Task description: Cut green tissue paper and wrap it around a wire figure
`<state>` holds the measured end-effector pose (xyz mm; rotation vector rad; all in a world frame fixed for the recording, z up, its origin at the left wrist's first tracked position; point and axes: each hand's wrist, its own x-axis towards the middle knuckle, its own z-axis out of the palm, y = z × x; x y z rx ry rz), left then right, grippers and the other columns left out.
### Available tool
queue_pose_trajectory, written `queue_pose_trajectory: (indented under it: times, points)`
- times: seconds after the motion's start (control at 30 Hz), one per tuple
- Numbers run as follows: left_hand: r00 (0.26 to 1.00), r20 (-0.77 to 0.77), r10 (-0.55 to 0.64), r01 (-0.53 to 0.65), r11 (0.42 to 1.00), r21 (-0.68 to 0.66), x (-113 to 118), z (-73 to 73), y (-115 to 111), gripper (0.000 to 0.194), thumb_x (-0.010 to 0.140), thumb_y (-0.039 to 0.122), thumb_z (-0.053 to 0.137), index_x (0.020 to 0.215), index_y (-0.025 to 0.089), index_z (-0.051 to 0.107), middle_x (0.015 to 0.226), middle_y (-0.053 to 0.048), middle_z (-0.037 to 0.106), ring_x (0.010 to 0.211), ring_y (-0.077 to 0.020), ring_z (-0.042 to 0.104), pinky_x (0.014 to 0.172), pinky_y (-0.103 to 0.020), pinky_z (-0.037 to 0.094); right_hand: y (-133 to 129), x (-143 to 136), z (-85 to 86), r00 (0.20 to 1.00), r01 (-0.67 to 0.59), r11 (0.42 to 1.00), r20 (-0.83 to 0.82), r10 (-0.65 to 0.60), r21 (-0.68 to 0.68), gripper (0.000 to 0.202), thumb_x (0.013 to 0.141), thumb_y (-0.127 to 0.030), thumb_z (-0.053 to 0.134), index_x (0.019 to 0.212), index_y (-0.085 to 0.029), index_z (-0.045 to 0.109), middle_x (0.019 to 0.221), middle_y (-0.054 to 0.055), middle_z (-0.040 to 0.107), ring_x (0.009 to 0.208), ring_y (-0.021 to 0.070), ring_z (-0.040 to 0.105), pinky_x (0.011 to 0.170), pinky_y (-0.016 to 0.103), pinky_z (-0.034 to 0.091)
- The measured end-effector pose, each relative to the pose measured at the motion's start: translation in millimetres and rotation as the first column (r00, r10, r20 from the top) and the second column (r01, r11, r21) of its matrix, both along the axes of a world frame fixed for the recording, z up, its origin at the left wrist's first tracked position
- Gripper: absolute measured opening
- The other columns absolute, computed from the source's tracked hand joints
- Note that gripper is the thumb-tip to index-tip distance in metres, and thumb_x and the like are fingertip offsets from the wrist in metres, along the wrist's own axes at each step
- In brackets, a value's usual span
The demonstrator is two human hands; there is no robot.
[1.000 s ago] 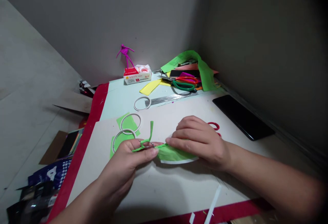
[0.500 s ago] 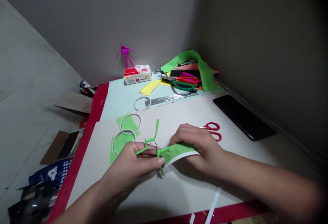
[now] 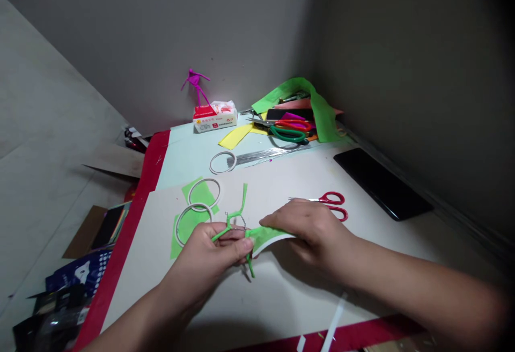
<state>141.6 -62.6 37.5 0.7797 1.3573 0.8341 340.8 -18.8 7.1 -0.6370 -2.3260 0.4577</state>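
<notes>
My left hand pinches a small wire figure, its limbs partly wrapped in green paper and its twisted wire bare in the middle. From the figure a green paper strip with a white edge runs across to my right hand, whose fingers are closed on its other end. Part of the strip is hidden under those fingers. Red-handled scissors lie just behind my right hand. Beyond my left hand, two white tape rolls rest on green paper pieces.
Farther back are a third tape roll, a bundle of thin wires and green-handled scissors. A pink figure stands on a tissue pack. A black phone lies at right, a white strip near the front edge.
My right hand has turned palm-down and flattened over the strip, so less of the strip shows. My left hand and the wire figure have shifted slightly left.
</notes>
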Motion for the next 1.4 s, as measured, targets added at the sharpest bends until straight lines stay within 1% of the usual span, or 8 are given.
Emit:
queue_pose_trajectory:
  times: [0.23,0.4,0.47,0.57,0.7,0.9,1.1,1.4]
  points:
    - [1.0,-0.017,0.008,-0.009,0.999,-0.039,6,-1.5,2,0.018,0.056,0.023,0.085,0.058,0.013,0.07,0.059,-0.004,0.068,0.057,-0.0145,0.059,0.06,-0.026,0.045,-2,1,1.2,0.988,0.031,0.999,0.149,-0.033,0.011,0.028,0.083,-0.005,0.044,0.099,-0.014,0.066,0.067,0.005,0.065,0.061,0.0156,0.057,0.068,0.033,0.037]
    - [0.998,-0.05,0.044,-0.043,0.999,0.028,1,-4.1,2,0.016,0.058,0.022,0.084,0.063,0.015,0.072,0.061,0.0,0.066,0.059,-0.0114,0.057,0.06,-0.022,0.043,1,-3,0.2,0.999,0.016,0.995,0.031,-0.019,0.096,0.022,0.088,-0.014,0.051,0.107,-0.014,0.062,0.087,0.008,0.07,0.076,0.0173,0.06,0.077,0.036,0.039]
    - [0.999,-0.047,0.009,-0.007,0.999,0.04,0,-5.0,1,0.014,0.06,0.023,0.083,0.064,0.015,0.072,0.062,0.0,0.067,0.06,-0.011,0.057,0.061,-0.022,0.043,0,-4,1.7,1.0,0.009,0.989,-0.023,-0.005,0.151,0.021,0.089,-0.02,0.055,0.108,-0.015,0.062,0.096,0.009,0.069,0.082,0.0184,0.059,0.077,0.037,0.04]
    - [0.994,-0.023,-0.108,0.108,0.994,0.024,-1,-5.5,1,0.012,0.064,0.024,0.081,0.068,0.015,0.074,0.066,-0.002,0.07,0.063,-0.0124,0.059,0.064,-0.023,0.044,-3,-4,4.9,0.996,-0.009,0.987,-0.085,0.023,0.162,0.016,0.09,-0.02,0.054,0.101,-0.015,0.065,0.089,0.008,0.068,0.078,0.0176,0.056,0.071,0.035,0.039]
    - [0.976,0.038,-0.214,0.214,0.977,0.011,0,-8.1,1,0.016,0.066,0.025,0.08,0.076,0.013,0.076,0.077,-0.009,0.075,0.075,-0.0183,0.067,0.074,-0.028,0.048,-6,-3,6.3,0.987,0.024,0.999,-0.157,-0.018,0.032,0.013,0.088,-0.015,0.055,0.093,-0.012,0.066,0.077,0.007,0.064,0.071,0.015,0.054,0.066,0.031,0.039]
    - [0.972,0.03,-0.232,0.232,0.973,0.009,2,-12.3,2,0.016,0.066,0.027,0.08,0.074,0.014,0.074,0.084,-0.009,0.076,0.082,-0.0194,0.068,0.078,-0.029,0.049,-5,-6,3.8,0.978,0.075,0.983,-0.18,-0.106,-0.17,0.012,0.089,-0.014,0.055,0.085,-0.014,0.066,0.068,0.002,0.061,0.065,0.0104,0.054,0.063,0.024,0.04]
    - [0.949,-0.167,-0.266,0.264,0.964,-0.036,6,-5.7,1,0.02,0.066,0.03,0.077,0.073,0.012,0.07,0.078,-0.008,0.075,0.079,-0.0217,0.067,0.073,-0.031,0.046,-2,-8,2.3,0.982,0.097,0.942,-0.12,-0.143,-0.322,0.01,0.089,-0.015,0.054,0.085,-0.016,0.064,0.077,0.001,0.064,0.072,0.0096,0.057,0.067,0.021,0.041]
    - [0.94,-0.177,-0.29,0.293,0.956,-0.013,9,-7.8,-5,0.019,0.07,0.03,0.073,0.074,0.013,0.067,0.079,-0.007,0.072,0.077,-0.0194,0.064,0.071,-0.03,0.045,-2,-9,4.1,0.992,0.115,0.85,0.018,-0.124,-0.513,0.011,0.088,-0.019,0.052,0.085,-0.018,0.063,0.076,-0.001,0.066,0.069,0.0108,0.058,0.066,0.023,0.041]
